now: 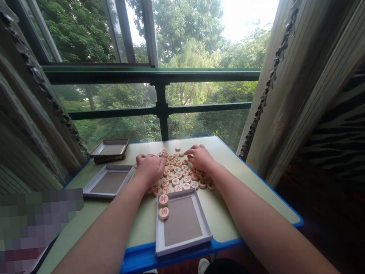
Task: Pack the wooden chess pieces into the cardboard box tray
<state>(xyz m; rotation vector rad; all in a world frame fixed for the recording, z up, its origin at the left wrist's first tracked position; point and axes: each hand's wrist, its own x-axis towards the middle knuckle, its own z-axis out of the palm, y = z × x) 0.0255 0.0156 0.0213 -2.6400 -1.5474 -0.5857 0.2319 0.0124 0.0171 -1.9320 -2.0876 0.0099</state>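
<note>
Left hand [150, 169] and right hand [199, 157] curl over game pieces [175, 181], grips unclear; the nearest box [184, 247] apparently sits close for easy reach.

The bare left hand [151, 169] and bare right hand [200, 157] hide some round, pale wooden pieces [175, 182]; the farthest pieces' characters are too small to read. Coarse pixel blocks [34, 235] obscure part of the blue-edged, pale-green tabletop [251, 195].
</note>
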